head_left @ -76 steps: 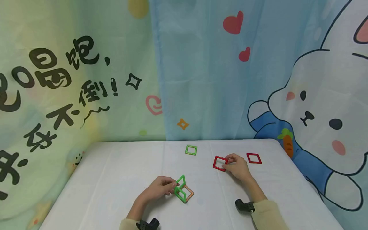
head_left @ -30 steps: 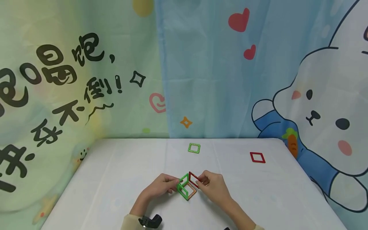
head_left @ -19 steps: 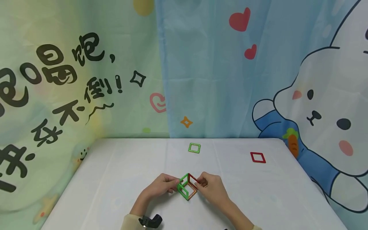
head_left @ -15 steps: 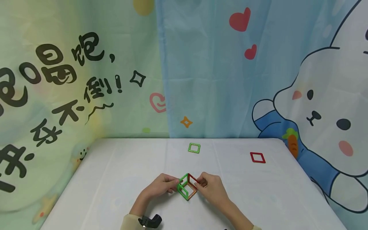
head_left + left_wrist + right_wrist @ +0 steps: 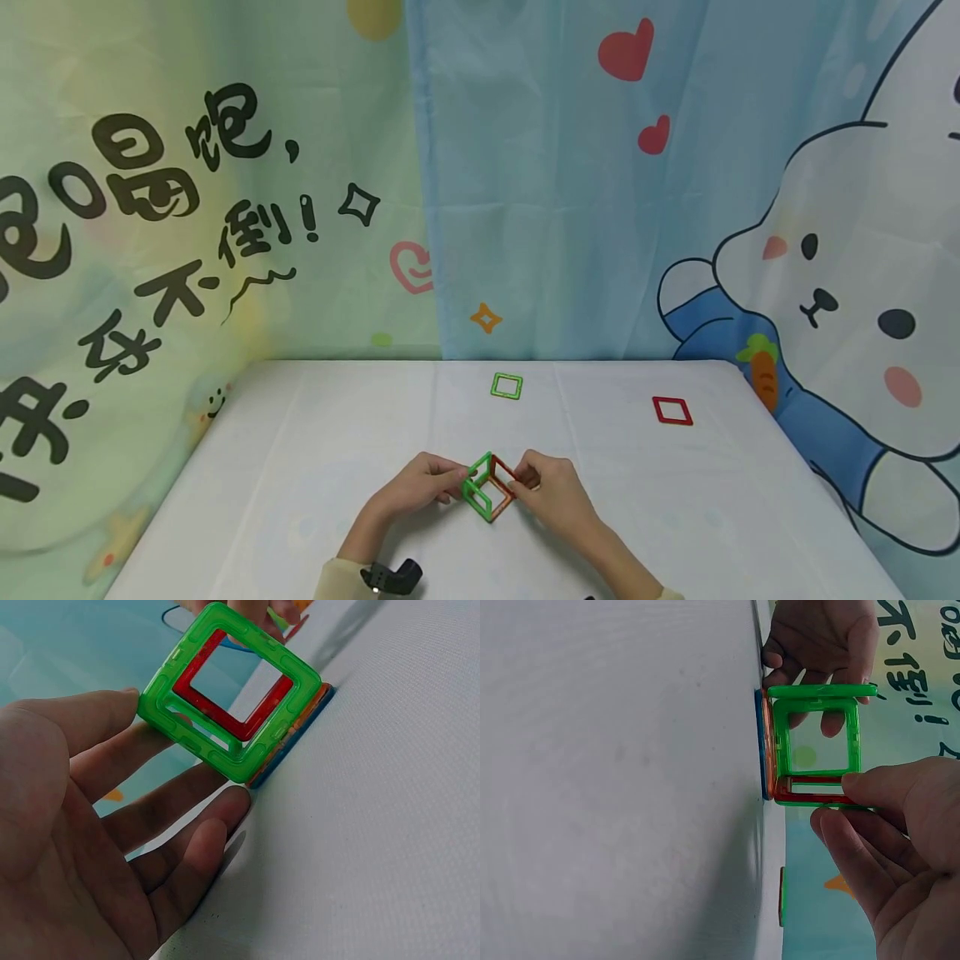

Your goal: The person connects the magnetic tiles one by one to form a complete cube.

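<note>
At the near middle of the white table [image 5: 315, 467] we see a small structure of square frames held between two hands. An orange frame [image 5: 501, 497] lies flat as the base; its edge shows in the right wrist view as a thin orange and blue strip against the table. Two green frames [image 5: 477, 487] stand upright on it, meeting at a corner, and a red frame [image 5: 504, 472] stands upright on the side toward the right hand. The left hand [image 5: 414, 493] touches the green frames with its fingertips; in the left wrist view the thumb rests on the outer edge of one green frame [image 5: 225, 697] while the other fingers lie nearly straight and slightly spread beneath it. The right hand [image 5: 551, 493] holds the red frame [image 5: 814, 791] pinched between thumb and gently curled fingers, its edge meeting the green frame [image 5: 816, 739]. Well apart from the structure, toward the far edge of the table, a loose green frame [image 5: 507, 386] lies flat, and a loose red frame [image 5: 672, 410] lies flat farther to the right. A printed curtain [image 5: 525, 183] hangs behind the table.
</note>
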Available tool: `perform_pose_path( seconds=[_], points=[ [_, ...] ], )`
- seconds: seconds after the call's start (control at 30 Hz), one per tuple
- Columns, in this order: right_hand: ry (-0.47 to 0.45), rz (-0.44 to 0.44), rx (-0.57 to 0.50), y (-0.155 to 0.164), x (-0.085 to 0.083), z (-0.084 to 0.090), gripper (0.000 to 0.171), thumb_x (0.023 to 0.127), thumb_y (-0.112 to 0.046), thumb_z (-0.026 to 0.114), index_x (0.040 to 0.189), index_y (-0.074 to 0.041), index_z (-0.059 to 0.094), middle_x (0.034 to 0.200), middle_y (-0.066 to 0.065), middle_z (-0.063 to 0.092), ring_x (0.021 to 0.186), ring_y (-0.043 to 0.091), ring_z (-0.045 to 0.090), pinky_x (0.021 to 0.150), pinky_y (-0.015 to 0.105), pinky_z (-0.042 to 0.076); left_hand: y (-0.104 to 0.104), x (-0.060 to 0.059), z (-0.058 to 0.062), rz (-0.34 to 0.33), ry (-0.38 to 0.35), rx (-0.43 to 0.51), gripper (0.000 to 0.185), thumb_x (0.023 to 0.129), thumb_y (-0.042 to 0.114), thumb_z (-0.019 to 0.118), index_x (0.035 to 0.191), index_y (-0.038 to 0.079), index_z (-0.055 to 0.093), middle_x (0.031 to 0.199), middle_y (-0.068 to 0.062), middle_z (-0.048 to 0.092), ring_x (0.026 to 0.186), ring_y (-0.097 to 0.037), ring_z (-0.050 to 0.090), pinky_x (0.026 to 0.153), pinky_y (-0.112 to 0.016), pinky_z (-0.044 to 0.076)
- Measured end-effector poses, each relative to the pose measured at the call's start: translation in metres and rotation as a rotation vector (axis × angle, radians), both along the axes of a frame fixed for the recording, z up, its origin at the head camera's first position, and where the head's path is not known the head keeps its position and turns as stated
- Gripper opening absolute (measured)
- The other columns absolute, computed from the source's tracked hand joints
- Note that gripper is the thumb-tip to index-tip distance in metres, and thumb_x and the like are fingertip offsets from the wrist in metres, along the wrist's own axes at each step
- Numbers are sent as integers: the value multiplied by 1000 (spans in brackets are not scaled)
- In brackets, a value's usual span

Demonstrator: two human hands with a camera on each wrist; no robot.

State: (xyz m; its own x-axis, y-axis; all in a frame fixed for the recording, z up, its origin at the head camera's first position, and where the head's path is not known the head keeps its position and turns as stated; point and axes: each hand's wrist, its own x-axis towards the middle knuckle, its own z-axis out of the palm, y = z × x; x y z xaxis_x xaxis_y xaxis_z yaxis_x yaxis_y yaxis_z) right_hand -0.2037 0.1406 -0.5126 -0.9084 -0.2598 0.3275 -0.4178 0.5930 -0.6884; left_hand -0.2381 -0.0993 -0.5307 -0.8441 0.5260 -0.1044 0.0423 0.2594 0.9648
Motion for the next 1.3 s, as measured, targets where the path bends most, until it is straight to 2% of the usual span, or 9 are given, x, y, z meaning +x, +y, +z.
perform_pose_path(
  seconds=[0.23,0.53,0.73,0.87,1.0,1.13,1.3],
  points=[
    [-10,-9,40,1,1,3,23,74,6,79,86,-8,65,73,-4,65,65,4,61,59,21,51,1,-2,-2,-13,-2,-5,32,100,24,56,112,-3,70,92,-8,72,78,-16,66,68,-28,52],
    [-52,-25,147,2,-1,6,28,74,0,81,96,-11,67,81,-3,68,67,9,63,61,23,50,-1,-3,-2,-22,-7,3,35,101,25,54,116,-4,67,98,-9,71,82,-17,68,70,-30,54],
    [-92,-35,165,6,-2,7,28,75,-5,82,99,-11,68,82,-4,69,68,8,63,62,25,51,-1,-5,-4,-43,-9,10,35,100,23,55,119,-6,64,100,-10,71,84,-17,68,71,-30,54],
    [-114,-22,157,12,-4,7,29,76,-5,81,101,-10,68,84,-4,69,69,9,64,62,26,52,-2,-5,-3,-50,-25,-10,36,99,23,58,123,-3,63,100,-8,71,84,-16,67,71,-29,53],
    [-158,9,146,18,-5,8,31,76,-3,80,103,-9,68,86,-2,68,71,11,64,61,27,52,-2,-5,-1,-68,-11,-27,38,95,23,64,127,2,61,103,-6,69,87,-16,66,70,-31,52],
    [-208,14,163,24,-7,11,32,76,-4,81,104,-9,68,88,-2,68,74,12,64,62,27,51,-1,-4,-1,-70,32,-27,36,93,22,67,123,3,64,108,-5,68,92,-15,65,74,-32,53],
    [-270,-48,169,36,-12,18,30,76,-7,82,103,-10,69,86,-4,66,75,11,62,65,30,51,-2,-1,-3,-30,46,-29,28,91,18,68,112,-1,70,96,-6,72,87,-13,66,75,-28,51]
  ],
)
